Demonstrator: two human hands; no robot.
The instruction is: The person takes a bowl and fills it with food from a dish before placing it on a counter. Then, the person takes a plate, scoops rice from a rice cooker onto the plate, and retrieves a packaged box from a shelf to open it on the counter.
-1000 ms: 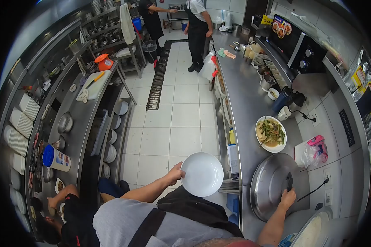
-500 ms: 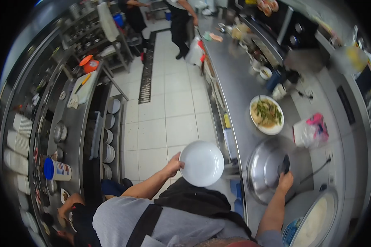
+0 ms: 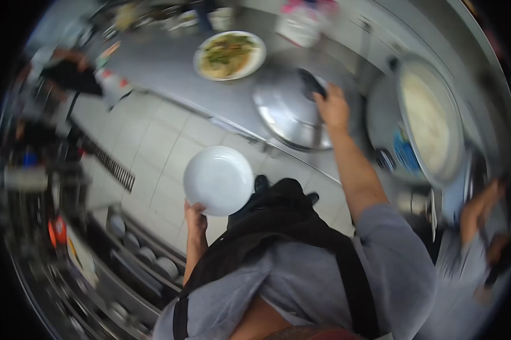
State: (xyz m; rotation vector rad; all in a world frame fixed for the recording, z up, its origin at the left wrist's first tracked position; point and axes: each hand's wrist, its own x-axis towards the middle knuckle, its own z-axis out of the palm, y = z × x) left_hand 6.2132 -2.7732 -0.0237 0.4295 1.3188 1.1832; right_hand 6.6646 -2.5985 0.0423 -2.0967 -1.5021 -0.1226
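Observation:
My left hand (image 3: 195,215) grips the rim of a round white plate (image 3: 218,180), which is bare and held out over the floor. My right hand (image 3: 332,107) is closed at the black handle (image 3: 312,85) of a large shiny metal lid (image 3: 284,110) at the counter; what lies under the lid is hidden. Right of the lid stands a big pot (image 3: 431,122) with a white, rice-like mass inside. An oval white plate of food with green vegetables (image 3: 228,55) rests on the counter beyond the lid.
The steel counter (image 3: 165,85) runs along the far side. A pink and white plastic bag (image 3: 303,22) lies near the wall. Another person (image 3: 471,243) is close on my right, and a person in a black apron (image 3: 71,73) stands at upper left. Stacked dishes (image 3: 148,255) fill a lower-left shelf.
The view has turned to the right, so the counter now runs across the top. Both hands keep their holds on the plate and the lid handle. The person at right has come into view.

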